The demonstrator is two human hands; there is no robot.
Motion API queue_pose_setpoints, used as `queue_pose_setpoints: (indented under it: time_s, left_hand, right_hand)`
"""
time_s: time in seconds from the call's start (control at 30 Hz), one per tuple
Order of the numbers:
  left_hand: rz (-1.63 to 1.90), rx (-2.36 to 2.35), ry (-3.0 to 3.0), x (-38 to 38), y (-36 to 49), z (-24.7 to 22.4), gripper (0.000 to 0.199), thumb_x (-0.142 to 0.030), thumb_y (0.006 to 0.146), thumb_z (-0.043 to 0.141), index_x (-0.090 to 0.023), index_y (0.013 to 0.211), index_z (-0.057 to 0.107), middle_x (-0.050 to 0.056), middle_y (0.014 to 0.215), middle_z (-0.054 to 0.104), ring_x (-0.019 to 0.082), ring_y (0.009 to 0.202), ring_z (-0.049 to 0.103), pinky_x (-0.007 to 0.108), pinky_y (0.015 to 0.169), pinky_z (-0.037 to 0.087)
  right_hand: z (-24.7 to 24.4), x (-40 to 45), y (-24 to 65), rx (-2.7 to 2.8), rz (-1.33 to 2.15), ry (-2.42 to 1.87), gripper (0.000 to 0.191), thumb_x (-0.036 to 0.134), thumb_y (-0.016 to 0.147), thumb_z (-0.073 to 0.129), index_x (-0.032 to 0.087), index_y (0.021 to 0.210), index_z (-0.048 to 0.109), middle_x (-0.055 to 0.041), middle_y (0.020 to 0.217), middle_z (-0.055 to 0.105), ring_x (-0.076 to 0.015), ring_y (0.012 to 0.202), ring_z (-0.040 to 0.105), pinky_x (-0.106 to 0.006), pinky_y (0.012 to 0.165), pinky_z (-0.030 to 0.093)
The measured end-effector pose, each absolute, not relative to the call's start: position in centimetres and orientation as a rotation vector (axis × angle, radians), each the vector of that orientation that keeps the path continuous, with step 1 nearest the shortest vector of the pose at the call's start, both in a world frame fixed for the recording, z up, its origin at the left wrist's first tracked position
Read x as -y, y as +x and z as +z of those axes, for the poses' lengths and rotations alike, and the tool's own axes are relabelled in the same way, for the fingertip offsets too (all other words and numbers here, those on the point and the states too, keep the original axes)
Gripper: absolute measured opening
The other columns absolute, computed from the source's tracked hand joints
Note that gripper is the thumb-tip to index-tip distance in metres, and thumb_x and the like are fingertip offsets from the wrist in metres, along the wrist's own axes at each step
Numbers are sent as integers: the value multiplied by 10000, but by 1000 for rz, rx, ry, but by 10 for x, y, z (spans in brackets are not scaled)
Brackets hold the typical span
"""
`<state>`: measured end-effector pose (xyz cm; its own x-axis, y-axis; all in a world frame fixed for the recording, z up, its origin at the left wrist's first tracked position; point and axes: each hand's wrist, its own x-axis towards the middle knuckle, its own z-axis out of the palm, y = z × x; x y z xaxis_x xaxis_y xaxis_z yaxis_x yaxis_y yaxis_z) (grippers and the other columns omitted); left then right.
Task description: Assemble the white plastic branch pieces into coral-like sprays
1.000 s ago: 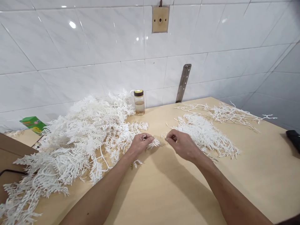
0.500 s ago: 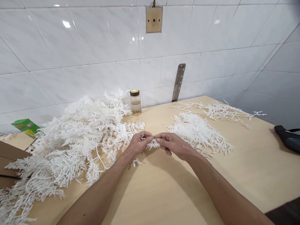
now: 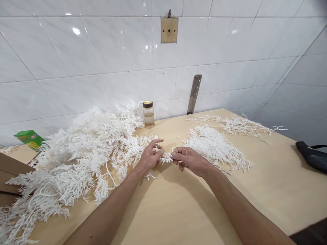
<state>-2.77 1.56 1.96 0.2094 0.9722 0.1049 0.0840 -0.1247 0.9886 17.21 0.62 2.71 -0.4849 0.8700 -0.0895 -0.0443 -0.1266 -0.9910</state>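
The right hand pinches one end of a white sprig between thumb and bent fingers. The left hand has its fingers parted, the thumb at the sprig's other end; whether it touches the sprig I cannot tell. The sprig lies in the gap between the two hands, above the desk.

Just below the left hand lies a loose bit. Beside that hand, a big white heap of branching fronds spreads out to the left. Just beyond the right hand is a smaller pile of trimmed-looking pieces, and behind it, bare stems.

Farther back, a bottle partly filled with liquid stands upright near the heap. A metal strip leans against the tiled wall, below a socket plate. A green box sits at far left, a black object at far right.
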Motion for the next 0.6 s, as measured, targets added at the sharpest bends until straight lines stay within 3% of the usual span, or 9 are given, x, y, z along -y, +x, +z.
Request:
queue_pose_setpoints:
  time_s: [0.13, 0.23, 0.3, 0.4, 0.5, 0.6]
  left_hand:
    - [1217, -1145, 1821, -11, -25, 21, 294, -306, 847, 604, -237, 1128, 658, 100, 1224, 529, 200, 1017, 578, 290, 766, 503]
    - [1272, -1106, 2029, -4, -23, 26, 236, -298, 896, 545, -222, 1064, 692, 114, 1291, 538, 248, 1238, 489, 371, 986, 435]
    - [1240, -1058, 2123, 0, -21, 26, 298, -318, 865, 606, -210, 1137, 667, 124, 1272, 579, 259, 1224, 514, 398, 1038, 401]
    - [1186, -1074, 2184, 1, -18, 20, 387, -326, 821, 670, -202, 1187, 645, 120, 1157, 668, 261, 1104, 592, 387, 988, 432]
    - [1195, -1184, 2104, 0, -16, 15, 267, -338, 876, 600, -202, 1087, 690, 88, 1005, 721, 227, 932, 642, 335, 870, 466]
    - [1167, -1184, 1973, -1, -15, 17, 269, -376, 912, 538, -195, 997, 718, 55, 865, 719, 189, 787, 633, 297, 773, 468]
  right_hand:
    - [23, -9, 167, 1284, 1687, -1015, 425, 542, 716, 755, 176, 689, 540, 25, 616, 525, -79, 522, 436, -232, 489, 370]
    - [21, -9, 162, 1188, 1648, -1076, 421, 534, 708, 757, 174, 666, 542, 27, 601, 515, -79, 521, 424, -230, 485, 346]
    - [21, -9, 160, 1140, 1625, -1086, 415, 531, 704, 758, 169, 664, 558, 21, 619, 522, -80, 533, 430, -229, 489, 341]
    - [22, -8, 159, 1127, 1631, -1083, 406, 527, 698, 763, 163, 684, 584, 17, 641, 532, -79, 544, 441, -228, 497, 346]
    - [21, -7, 159, 1169, 1651, -1066, 395, 506, 706, 762, 166, 663, 566, 35, 593, 493, -76, 531, 422, -222, 498, 346]
    - [19, -9, 160, 1193, 1659, -1062, 379, 483, 713, 759, 166, 651, 560, 39, 583, 491, -73, 521, 414, -224, 492, 344]
